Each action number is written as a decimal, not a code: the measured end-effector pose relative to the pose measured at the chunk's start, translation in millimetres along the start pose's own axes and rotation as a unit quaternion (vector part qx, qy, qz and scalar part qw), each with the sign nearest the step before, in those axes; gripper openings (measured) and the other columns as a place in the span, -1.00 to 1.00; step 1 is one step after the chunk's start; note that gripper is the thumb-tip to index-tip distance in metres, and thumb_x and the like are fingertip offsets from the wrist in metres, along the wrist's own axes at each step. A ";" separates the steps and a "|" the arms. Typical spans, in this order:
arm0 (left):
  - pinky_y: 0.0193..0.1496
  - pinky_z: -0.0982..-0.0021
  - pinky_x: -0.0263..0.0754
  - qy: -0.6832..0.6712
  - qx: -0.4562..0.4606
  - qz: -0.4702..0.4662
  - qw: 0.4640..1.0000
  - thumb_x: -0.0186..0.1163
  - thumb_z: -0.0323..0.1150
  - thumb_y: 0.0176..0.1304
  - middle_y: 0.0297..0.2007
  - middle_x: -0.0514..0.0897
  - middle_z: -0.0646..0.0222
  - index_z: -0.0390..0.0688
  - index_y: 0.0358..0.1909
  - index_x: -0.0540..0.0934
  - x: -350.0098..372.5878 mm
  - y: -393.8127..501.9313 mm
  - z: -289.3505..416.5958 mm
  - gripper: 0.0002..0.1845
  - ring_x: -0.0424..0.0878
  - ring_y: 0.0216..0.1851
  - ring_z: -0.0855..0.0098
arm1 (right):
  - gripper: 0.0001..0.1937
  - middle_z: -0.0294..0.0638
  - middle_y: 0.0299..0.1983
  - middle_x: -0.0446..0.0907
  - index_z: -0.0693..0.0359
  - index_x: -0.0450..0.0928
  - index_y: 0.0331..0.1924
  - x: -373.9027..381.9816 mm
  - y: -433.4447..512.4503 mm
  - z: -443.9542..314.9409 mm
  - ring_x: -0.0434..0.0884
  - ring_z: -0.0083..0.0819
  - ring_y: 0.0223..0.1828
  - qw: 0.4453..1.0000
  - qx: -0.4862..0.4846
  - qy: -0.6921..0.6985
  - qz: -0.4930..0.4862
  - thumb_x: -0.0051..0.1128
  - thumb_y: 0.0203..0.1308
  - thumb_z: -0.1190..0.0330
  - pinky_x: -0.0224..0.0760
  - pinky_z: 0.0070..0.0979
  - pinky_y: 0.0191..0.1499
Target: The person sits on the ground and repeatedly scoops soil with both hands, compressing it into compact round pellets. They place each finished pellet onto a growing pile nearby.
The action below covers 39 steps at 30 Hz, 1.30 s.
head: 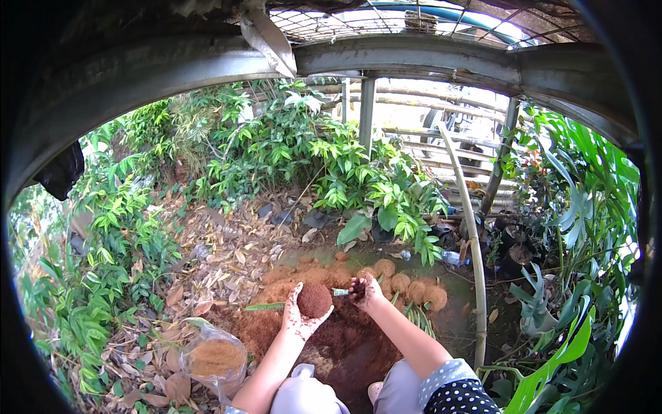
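Note:
A round ball of reddish-brown fibrous material (pixel 315 300) rests in my left hand (pixel 301 318), whose fingers curve around its left and lower sides. To its right, my right hand (pixel 366 294) is raised with curled fingers around some dark, crumbly material. A small greenish strip (pixel 340 292) sticks out leftward from those fingers. Both hands are speckled with brown bits. Loose brown fibre (pixel 279 282) is heaped on the ground beneath and beyond them. Several lighter brown fibre balls (pixel 415 292) lie beyond my right forearm, near some long green leaves (pixel 421 321).
An open clear plastic bag of tan fibre (pixel 216 358) stands at the lower left on dry leaves. A bamboo pole (pixel 473 248) rises at the right. Leafy plants (pixel 114 222) grow around, with a bamboo fence (pixel 439 98) behind and a metal beam (pixel 403 56) overhead.

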<state>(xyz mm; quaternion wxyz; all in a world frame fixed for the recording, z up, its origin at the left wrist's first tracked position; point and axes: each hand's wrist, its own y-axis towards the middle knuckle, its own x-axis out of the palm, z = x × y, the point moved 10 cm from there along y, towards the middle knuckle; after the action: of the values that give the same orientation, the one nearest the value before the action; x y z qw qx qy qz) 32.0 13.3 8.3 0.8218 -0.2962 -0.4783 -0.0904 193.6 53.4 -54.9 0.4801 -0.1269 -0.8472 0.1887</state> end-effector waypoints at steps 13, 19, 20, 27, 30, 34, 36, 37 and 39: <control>0.11 -0.06 0.25 -0.005 0.003 -0.021 1.000 0.21 -0.07 0.02 0.02 0.44 0.27 -0.01 -0.02 0.39 4.9 -5.0 1.6 -0.51 0.38 0.07 0.19 | -0.86 -0.10 -0.41 0.45 0.28 0.33 -0.40 8.1 14.7 0.4 0.47 -0.16 -0.33 0.998 -0.020 0.054 -0.036 -0.19 0.20 0.39 0.39 -0.36 -0.27; 0.10 -0.08 0.26 -0.004 0.010 -0.009 1.000 0.19 -0.05 0.02 0.03 0.43 0.26 0.00 -0.02 0.39 3.3 -5.2 1.8 -0.52 0.37 0.08 0.17 | -0.90 0.00 -0.33 0.49 0.39 0.38 -0.33 9.8 12.5 -12.9 0.51 -0.14 -0.23 0.993 -0.091 0.009 -0.073 -0.05 0.16 0.50 0.46 -0.30 -0.09; 0.10 -0.09 0.26 0.003 0.013 -0.011 1.000 0.17 -0.04 0.03 0.04 0.42 0.26 0.01 -0.02 0.40 3.6 -5.1 2.2 -0.52 0.35 0.09 0.16 | -0.90 0.01 -0.31 0.49 0.40 0.38 -0.32 10.6 11.2 -12.3 0.52 -0.14 -0.23 0.992 -0.095 -0.002 -0.086 -0.05 0.17 0.49 0.46 -0.30 -0.08; 0.08 -0.06 0.27 -0.005 0.003 -0.022 1.000 0.21 -0.06 0.01 -0.02 0.47 0.28 -0.01 -0.03 0.40 2.2 -2.8 1.0 -0.51 0.42 0.03 0.20 | -0.90 0.01 -0.28 0.52 0.42 0.40 -0.27 15.2 8.4 -13.0 0.54 -0.15 -0.19 0.993 -0.055 0.018 -0.105 -0.03 0.15 0.54 0.48 -0.36 -0.06; 0.08 -0.05 0.28 -0.007 0.002 -0.021 1.000 0.20 -0.05 0.01 -0.03 0.48 0.28 -0.01 -0.03 0.41 0.5 -1.6 1.2 -0.51 0.42 0.02 0.21 | -0.85 0.00 -0.22 0.49 0.43 0.38 -0.23 19.9 8.4 -12.9 0.52 -0.15 -0.13 0.993 -0.049 0.022 -0.107 -0.01 0.10 0.61 0.45 -0.39 -0.02; 0.08 -0.03 0.28 -0.003 0.005 -0.024 1.000 0.21 -0.05 0.01 -0.04 0.49 0.29 -0.01 -0.04 0.42 1.1 -2.4 1.9 -0.52 0.43 0.02 0.21 | -0.73 0.01 -0.09 0.40 0.44 0.29 -0.10 27.1 3.0 -16.2 0.48 -0.14 -0.06 0.984 -0.107 -0.045 -0.138 -0.09 0.07 0.70 0.42 -0.38 0.03; 0.08 -0.03 0.28 -0.005 0.004 -0.022 1.000 0.21 -0.05 0.01 -0.04 0.50 0.29 -0.01 -0.05 0.42 1.6 -3.6 2.1 -0.52 0.43 0.02 0.22 | -0.73 0.02 -0.08 0.39 0.43 0.28 -0.07 29.4 1.2 -14.5 0.48 -0.13 -0.06 0.983 -0.103 -0.050 -0.147 -0.14 0.10 0.69 0.42 -0.36 0.03; 0.08 -0.02 0.28 -0.006 0.004 -0.017 1.000 0.21 -0.05 0.01 -0.04 0.50 0.30 -0.01 -0.05 0.42 1.3 -4.0 2.0 -0.53 0.43 0.02 0.22 | -0.74 0.02 -0.09 0.40 0.43 0.28 -0.07 29.0 1.3 -13.7 0.47 -0.12 -0.05 0.985 -0.091 -0.040 -0.142 -0.17 0.12 0.68 0.41 -0.34 0.03; 0.08 -0.02 0.28 -0.011 0.003 -0.012 1.000 0.21 -0.06 0.01 -0.04 0.50 0.30 0.00 -0.05 0.42 1.1 -5.0 2.2 -0.53 0.43 0.01 0.22 | -0.75 0.03 -0.12 0.41 0.43 0.29 -0.06 31.6 0.5 -11.1 0.47 -0.12 -0.05 0.987 -0.064 -0.029 -0.142 -0.22 0.15 0.66 0.41 -0.31 0.03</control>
<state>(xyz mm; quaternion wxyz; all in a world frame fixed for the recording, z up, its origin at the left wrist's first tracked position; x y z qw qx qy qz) 28.8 10.7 12.1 0.8164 -0.2891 -0.4907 -0.0959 187.2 68.6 -25.7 0.4680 -0.0306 -0.8806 0.0679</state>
